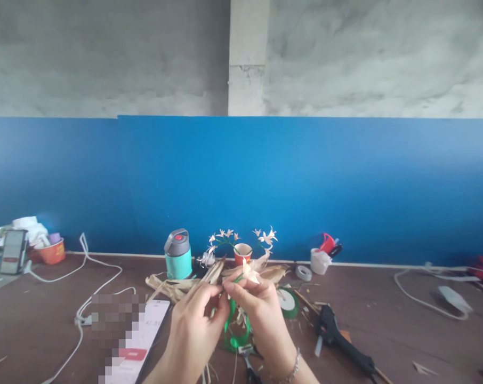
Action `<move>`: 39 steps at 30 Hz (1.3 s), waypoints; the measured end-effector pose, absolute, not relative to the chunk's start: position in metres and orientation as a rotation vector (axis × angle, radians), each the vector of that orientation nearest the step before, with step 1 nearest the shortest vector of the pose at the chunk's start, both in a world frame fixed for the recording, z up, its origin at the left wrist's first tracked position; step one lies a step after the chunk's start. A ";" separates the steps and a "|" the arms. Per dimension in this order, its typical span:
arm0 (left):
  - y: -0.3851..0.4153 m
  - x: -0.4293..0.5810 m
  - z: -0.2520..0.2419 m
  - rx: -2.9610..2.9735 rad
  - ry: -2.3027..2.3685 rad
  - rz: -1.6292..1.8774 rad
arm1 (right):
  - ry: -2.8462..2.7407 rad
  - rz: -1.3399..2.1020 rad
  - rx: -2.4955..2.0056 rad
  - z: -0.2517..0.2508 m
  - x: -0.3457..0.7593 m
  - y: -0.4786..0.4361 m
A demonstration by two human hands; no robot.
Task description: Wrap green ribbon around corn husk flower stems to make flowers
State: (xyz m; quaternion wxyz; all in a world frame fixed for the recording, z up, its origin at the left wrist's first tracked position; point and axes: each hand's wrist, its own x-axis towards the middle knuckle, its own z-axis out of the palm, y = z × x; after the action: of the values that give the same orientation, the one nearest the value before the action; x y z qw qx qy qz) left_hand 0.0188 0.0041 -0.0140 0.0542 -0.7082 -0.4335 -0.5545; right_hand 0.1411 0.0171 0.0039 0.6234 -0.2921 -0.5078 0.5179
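Observation:
Both my hands meet low in the middle of the head view, above a brown table (pixel 385 314). My left hand (pixel 193 325) and my right hand (pixel 261 314) each pinch a small pale straw flower (pixel 250 272) on a green stem between the fingertips. A loop of green tape (pixel 234 330) hangs down from the flower between my wrists. A bracelet sits on my right wrist. Dried husk strips (pixel 177 285) lie just behind my hands.
A teal bottle (pixel 178 255), a red cup with finished flowers (pixel 242 250), tape rolls (pixel 304 272), a green tape roll (pixel 288 301), a black glue gun (pixel 339 336), scissors (pixel 249 362), white cables (pixel 85 288), a phone (pixel 13 250) and an orange bowl (pixel 51 250) lie around. A blue wall panel stands behind.

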 end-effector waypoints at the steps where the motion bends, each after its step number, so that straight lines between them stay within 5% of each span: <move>1: 0.004 0.019 -0.014 -2.136 -1.338 -1.675 | -1.168 1.192 -0.677 0.003 0.141 0.018; 12: 0.006 0.018 -0.018 -2.209 -1.380 -1.496 | -1.180 1.042 -0.893 0.000 0.143 0.021; 22: 0.005 0.017 0.004 -2.603 -1.915 -2.169 | -1.236 1.388 -0.694 0.006 0.148 0.020; 32: 0.011 0.016 -0.003 -2.448 -1.993 -2.628 | -1.650 0.503 -0.968 0.007 0.149 0.011; 39: 0.011 0.018 -0.003 -2.401 -1.975 -2.844 | -1.615 0.585 -1.120 0.007 0.145 0.008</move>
State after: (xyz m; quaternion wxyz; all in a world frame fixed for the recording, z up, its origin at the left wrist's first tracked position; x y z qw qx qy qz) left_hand 0.0180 0.0110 -0.0028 -0.5107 -0.4900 -0.4030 -0.5802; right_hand 0.1453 0.0080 0.0070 0.5188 -0.4669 -0.6732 0.2440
